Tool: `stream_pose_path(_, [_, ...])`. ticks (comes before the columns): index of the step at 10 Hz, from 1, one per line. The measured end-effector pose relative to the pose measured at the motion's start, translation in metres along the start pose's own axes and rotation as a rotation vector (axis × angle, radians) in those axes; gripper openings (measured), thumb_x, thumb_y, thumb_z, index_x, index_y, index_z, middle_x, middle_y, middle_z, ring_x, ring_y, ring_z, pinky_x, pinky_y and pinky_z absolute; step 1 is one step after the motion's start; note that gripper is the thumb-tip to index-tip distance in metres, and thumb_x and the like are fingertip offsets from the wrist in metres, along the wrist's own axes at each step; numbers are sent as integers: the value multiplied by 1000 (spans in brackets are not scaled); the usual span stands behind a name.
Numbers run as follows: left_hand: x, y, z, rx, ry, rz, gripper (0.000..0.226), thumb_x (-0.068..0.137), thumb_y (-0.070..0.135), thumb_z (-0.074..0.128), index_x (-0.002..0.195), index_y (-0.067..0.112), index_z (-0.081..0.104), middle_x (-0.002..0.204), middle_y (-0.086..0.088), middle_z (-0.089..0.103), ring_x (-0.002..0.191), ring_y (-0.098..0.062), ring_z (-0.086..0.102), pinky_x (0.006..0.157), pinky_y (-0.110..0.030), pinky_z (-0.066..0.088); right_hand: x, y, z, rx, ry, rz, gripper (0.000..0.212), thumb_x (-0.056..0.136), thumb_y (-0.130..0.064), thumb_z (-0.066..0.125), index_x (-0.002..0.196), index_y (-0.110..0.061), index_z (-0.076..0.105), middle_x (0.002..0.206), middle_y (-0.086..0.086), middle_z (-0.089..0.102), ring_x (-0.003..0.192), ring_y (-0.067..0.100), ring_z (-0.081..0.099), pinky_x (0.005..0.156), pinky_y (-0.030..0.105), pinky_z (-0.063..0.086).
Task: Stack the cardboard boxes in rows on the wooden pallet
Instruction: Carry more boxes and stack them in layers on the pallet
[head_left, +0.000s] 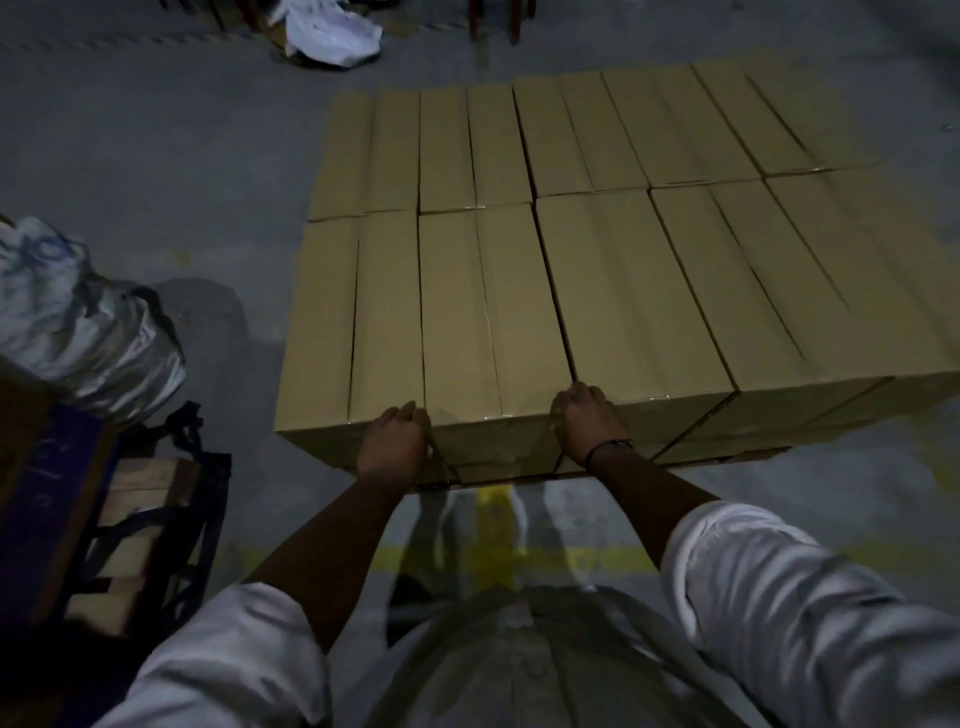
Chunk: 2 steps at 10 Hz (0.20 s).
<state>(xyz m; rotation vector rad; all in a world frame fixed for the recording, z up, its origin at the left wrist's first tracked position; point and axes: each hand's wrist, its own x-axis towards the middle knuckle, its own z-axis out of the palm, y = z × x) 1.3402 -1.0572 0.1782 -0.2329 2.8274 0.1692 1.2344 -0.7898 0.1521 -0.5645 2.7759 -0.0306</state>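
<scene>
Grey concrete floor (156, 156) with a yellow painted line (571, 558) lies under us, and the cardboard boxes (701, 249) sit on it packed in two tight rows, tops level. We hold one near-row box (488, 322) at its front end. Our left hand (395, 441) curls round its left corner and our right hand (589, 423) round its right, fingers bent over the top edge. A crumpled white sack (78, 322) sits to our left.
</scene>
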Motion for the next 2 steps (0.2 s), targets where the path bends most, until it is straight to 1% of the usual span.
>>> stream_pose_path(1, [-12, -4, -12, -11, 3, -40, 49, 92, 29, 67, 138, 15, 55, 150, -7, 48, 134, -29, 45, 104, -42, 44, -7, -15, -7, 22, -12, -48, 41, 95, -30, 58, 130, -10, 55, 139, 16, 47, 125, 36, 45, 98, 44, 47])
stream_pose_path(2, [-47, -18, -9, 12, 44, -138, 48, 92, 36, 65, 135, 16, 58, 142, -8, 56, 125, -31, 54, 98, -39, 49, -22, -38, -8, 30, -31, -149, 46, 96, -36, 56, 134, -10, 53, 141, 15, 44, 127, 35, 43, 102, 45, 45])
